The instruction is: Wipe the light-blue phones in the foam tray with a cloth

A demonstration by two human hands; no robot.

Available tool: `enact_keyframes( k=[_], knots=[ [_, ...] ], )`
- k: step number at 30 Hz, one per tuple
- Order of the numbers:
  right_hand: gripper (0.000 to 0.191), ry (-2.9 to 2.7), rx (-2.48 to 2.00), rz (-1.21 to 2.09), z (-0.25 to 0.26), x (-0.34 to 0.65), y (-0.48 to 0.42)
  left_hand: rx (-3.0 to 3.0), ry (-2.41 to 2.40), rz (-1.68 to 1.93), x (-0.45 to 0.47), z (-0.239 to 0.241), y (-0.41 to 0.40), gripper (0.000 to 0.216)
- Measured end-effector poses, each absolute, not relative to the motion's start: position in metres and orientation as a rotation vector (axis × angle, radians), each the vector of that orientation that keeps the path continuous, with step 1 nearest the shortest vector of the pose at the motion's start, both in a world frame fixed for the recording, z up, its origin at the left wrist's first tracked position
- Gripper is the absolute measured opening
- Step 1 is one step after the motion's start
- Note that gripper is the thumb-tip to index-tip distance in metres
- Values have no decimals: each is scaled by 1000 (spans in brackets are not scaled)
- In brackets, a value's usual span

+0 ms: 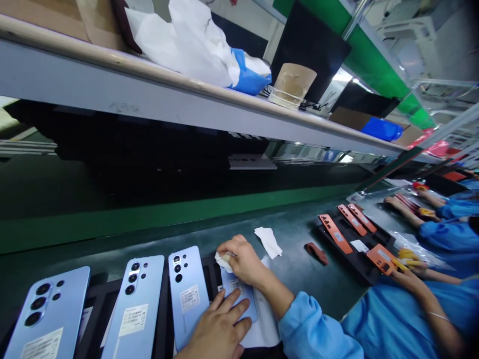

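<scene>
A light-blue phone lies back-up on a white sheet at the near edge of the dark green belt. My left hand rests flat on its lower half, fingers stretched out, holding it down. My right hand is closed in a pinch on a small white cloth, pressed against the phone's upper end by the camera area. Three more light-blue phones lie back-up in black trays to my left, each with a white label.
A loose white wipe and a small red piece lie on the belt. A black tray holds orange covers; a co-worker's hand holds one. A shelf overhangs the belt.
</scene>
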State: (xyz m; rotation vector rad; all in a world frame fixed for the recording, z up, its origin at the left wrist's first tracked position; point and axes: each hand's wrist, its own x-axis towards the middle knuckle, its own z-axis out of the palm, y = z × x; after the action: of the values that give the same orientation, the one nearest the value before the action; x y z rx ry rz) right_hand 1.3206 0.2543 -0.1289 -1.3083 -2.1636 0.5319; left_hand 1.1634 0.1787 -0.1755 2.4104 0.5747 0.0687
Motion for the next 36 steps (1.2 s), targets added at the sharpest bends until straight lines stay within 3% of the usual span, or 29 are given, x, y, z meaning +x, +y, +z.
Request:
enact_keyframes(
  k=[6, 14, 20, 24, 30, 36],
  knots=[
    [29, -2039, -1370, 491, -145, 1354, 238, 2441, 548, 60, 1164, -181, 183, 49],
    [49, -2229, -1187, 337, -161, 1326, 216, 2366, 621, 52, 1164, -170, 180, 55],
    [42, -2076, -1347, 303, -153, 1322, 271, 2421, 587, 98, 1163, -181, 179, 53],
    [36, -2000, -1405, 238, -163, 1341, 251, 2419, 559, 139, 1162, -182, 181, 51],
    [47, -2111, -1297, 232, -174, 1341, 200, 2368, 663, 131, 1160, -157, 174, 52],
    [41, -1973, -1480, 298, -157, 1336, 242, 2379, 704, -6, 1161, -129, 169, 62]
  ],
)
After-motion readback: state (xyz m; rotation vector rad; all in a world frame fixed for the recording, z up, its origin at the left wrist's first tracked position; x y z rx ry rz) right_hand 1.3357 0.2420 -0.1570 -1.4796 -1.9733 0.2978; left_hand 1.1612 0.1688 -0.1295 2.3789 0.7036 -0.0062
